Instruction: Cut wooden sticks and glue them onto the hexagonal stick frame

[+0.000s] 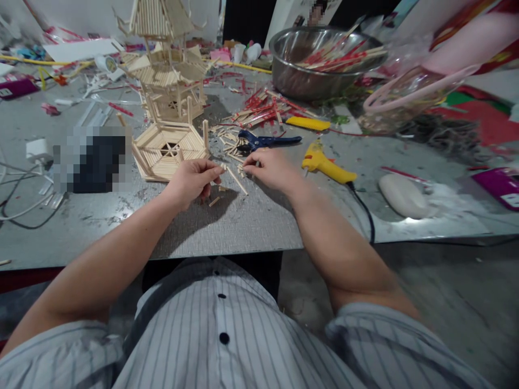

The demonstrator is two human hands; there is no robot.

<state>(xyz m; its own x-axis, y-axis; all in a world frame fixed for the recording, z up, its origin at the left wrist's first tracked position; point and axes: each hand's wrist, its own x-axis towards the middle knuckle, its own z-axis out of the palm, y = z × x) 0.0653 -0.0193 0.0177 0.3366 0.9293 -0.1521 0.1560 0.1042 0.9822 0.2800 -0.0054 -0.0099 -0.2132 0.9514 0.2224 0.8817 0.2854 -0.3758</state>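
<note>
My left hand (197, 182) is closed in a pinch, with a short cut piece of wooden stick showing at thumb and fingertip. Opposite it, my right hand (267, 168) has its fingers drawn together low over a few tiny stick pieces (240, 170); whether one is between them is hard to see. A longer wooden stick (237, 181) lies slanted between the hands. Just behind my left hand stands a hexagonal stick base (162, 172) with short posts. Beyond it rises a tiered pagoda model (168, 75) of pale sticks. Blue cutting pliers (279, 141) rest behind my right hand.
A yellow glue gun (328, 166) with a black cord and a yellow utility knife (308, 123) lie to the right. Red-wrapped chopsticks (267, 111) are heaped before a steel basin (312, 86). A grey-white stone-like object (401, 195) sits far right. Cables lie at left.
</note>
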